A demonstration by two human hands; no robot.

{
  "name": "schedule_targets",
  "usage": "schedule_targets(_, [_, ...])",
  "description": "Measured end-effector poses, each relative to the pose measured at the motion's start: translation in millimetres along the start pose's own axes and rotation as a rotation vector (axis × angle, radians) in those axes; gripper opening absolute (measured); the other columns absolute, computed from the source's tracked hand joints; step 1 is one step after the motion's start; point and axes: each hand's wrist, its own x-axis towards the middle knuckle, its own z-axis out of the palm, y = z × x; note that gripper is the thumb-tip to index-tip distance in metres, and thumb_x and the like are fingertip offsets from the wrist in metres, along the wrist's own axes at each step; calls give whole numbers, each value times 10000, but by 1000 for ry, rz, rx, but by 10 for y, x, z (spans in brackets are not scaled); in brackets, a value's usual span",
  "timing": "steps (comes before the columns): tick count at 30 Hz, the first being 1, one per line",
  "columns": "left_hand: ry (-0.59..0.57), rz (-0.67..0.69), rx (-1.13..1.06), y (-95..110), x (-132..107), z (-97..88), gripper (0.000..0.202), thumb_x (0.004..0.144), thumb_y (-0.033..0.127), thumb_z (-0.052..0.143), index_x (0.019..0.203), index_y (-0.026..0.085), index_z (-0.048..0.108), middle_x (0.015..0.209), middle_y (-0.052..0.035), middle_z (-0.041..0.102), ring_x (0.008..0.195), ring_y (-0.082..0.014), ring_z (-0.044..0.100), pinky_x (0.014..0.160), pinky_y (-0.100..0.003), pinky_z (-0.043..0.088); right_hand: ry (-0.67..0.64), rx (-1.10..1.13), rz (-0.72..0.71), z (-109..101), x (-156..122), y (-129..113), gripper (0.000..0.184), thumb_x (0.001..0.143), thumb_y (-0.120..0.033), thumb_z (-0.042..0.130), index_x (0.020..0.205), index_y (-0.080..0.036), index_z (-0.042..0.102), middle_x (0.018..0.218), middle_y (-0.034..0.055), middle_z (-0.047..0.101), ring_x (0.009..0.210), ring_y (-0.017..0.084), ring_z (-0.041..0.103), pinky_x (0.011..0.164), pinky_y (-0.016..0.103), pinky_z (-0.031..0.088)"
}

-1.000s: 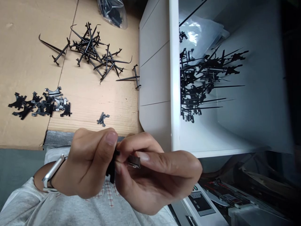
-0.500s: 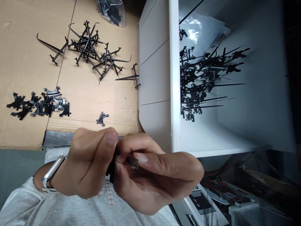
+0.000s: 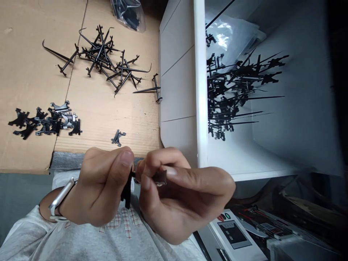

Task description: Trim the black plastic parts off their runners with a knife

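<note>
My left hand and my right hand meet close to my chest, both pinched on one small black plastic part that shows between the fingertips. A thin dark piece of it lies under my right fingers. My left wrist wears a white watch band. On the cardboard sheet beyond lie a heap of long black spiked pieces, a cluster of flat black clips and one lone clip.
A white plastic bin on the right holds several joined black parts and a clear bag. A clear bag of black parts lies at the top. A grey device with buttons sits at bottom right.
My right fingers have shifted slightly up and right along the part, and my hands have drawn a little apart. The rest is unchanged.
</note>
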Motion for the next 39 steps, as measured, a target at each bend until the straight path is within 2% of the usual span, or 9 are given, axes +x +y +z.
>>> schedule_targets(5, [59,-10,116,-45,-24,-133,425,1165,293,406,752,211,469,529,76,435,414,-56,376,439,-259,309,89,80,75,-75,44,57,319,884,13,680,1098,-221,714,908,17,654,687,112,613,507,221,497])
schedule_targets(11, [321,52,999,-158,-60,-1005,292,1103,317,516,842,243,622,699,19,588,628,-149,553,607,-318,406,51,-22,208,-218,-3,99,223,981,-60,653,1071,-260,696,927,22,674,788,126,668,528,194,484])
schedule_targets(15, [252,-1,1346,-253,-45,-1407,192,1027,345,638,883,226,682,954,-64,688,915,-278,621,850,-433,473,17,-101,289,-224,-38,176,153,989,-127,679,1041,-271,689,963,26,686,836,133,685,549,191,512])
schedule_targets(18, [308,-21,1453,-233,-41,-1288,139,1044,306,613,1072,201,699,1214,-144,692,1098,-365,638,922,-506,490,-5,-123,338,-244,-58,234,116,978,-160,709,1030,-263,700,976,36,698,821,136,685,567,206,534])
schedule_targets(20, [286,42,1473,-200,-43,-1027,123,1060,282,595,1085,184,664,1126,-142,713,1032,-341,671,864,-468,512,3,-88,351,-256,-76,261,112,975,-170,714,1031,-267,707,976,32,705,826,133,693,594,209,554])
schedule_targets(23, [-100,118,1276,-217,-52,-543,139,1095,274,549,1042,177,633,921,-68,733,849,-251,707,766,-375,548,33,-16,356,-255,-116,275,115,972,-179,710,1037,-273,707,962,19,711,829,132,704,687,241,610])
schedule_targets(26, [-175,-14,1305,-325,-49,-221,215,1035,308,669,1098,102,658,1007,-147,737,915,-316,722,751,-401,587,71,8,382,-243,-170,269,97,970,-194,711,1027,-272,701,962,15,704,839,135,707,760,276,639])
schedule_targets(31, [-184,-1,1196,-411,13,-260,126,1039,154,600,946,158,684,926,-88,739,852,-272,741,759,-370,603,104,16,399,-209,-234,288,57,969,-220,704,1006,-257,681,960,20,692,880,140,710,793,273,641])
schedule_targets(39, [-156,170,812,-42,-16,-329,120,1052,188,637,1009,165,746,869,-32,804,754,-153,761,710,-222,589,97,12,273,-37,-114,337,151,921,-253,781,978,-242,642,994,30,690,917,155,716,784,273,640])
